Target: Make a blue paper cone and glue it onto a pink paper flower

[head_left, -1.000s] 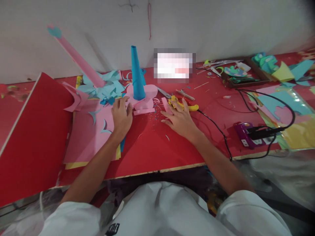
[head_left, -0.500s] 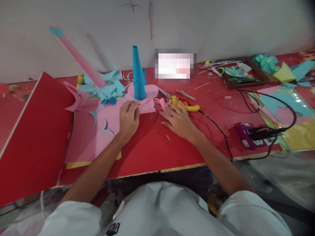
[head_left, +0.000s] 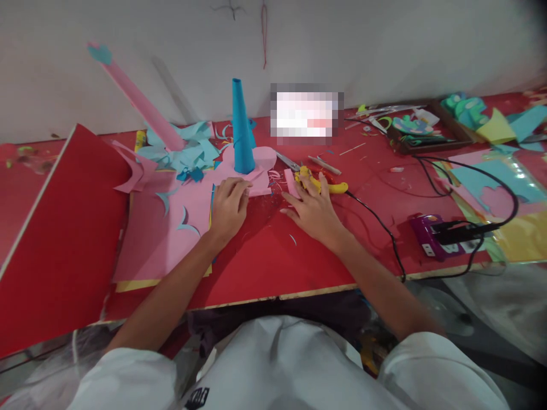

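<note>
Partly under right hand (head_left: 314,210): yellow tool (head_left: 331,186).

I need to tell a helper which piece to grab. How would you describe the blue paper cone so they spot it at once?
On the red table against the white wall, look just beyond the left hand. The blue cone stands upright there on a pink cutout. Unlike the pink tube leaning to its left, it is blue and tapers to a narrow top.
</note>
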`<state>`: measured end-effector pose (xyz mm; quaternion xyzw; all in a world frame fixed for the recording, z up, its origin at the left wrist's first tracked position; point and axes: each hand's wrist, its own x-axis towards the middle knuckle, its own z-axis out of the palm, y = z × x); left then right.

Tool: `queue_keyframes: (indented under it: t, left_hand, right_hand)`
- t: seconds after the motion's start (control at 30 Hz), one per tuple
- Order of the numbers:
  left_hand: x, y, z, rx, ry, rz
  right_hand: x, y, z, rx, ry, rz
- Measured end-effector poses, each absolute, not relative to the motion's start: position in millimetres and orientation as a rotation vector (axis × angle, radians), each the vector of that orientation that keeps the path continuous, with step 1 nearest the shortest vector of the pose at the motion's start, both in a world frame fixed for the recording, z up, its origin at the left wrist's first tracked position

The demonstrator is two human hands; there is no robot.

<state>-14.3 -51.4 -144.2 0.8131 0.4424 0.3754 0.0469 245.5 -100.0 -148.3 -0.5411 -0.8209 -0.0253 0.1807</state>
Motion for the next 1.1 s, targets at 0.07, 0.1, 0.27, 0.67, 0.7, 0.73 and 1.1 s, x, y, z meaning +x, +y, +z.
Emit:
queue_keyframes:
  t: [0.07,0.1,0.27,0.67,0.7,0.73,1.1]
  left_hand:
    - [-14.0,-51.2,-144.3,2.496,1.331,1.165]
    - [-13.9,-51.0,-144.4,2.501,1.324,1.171]
    - [-13.9,-50.9,-144.9,2.48,1.348,1.133]
    - [-14.4,-51.7,-144.5,2.515,1.33,1.152]
    - [-14.4,-51.7,-144.2,2.514,1.333,1.149]
    - [-14.4,-51.8,-144.0,2.511,1.336,1.145]
    - [-13.7,-52.1,-142.8,2.494,1.344,1.096]
  right_hand:
    - [244.3,-100.4,-148.4,-1.549,-2.329,-0.088]
    - [243.7,-100.5,-148.3,-1.557,-2.329,-0.097]
    - [242.4,-100.4,-149.5,-1.55,-2.325,-0.076]
    - [246.5,-101.0,-144.9,-1.551,-2.331,-0.086]
    - [247.0,-101.0,-143.6,-1.549,-2.334,-0.067]
    - [247.6,-101.0,-142.2,-1.55,-2.334,-0.044]
    - [251.4,-99.3,-140.6,-1.54,-2.275,0.02]
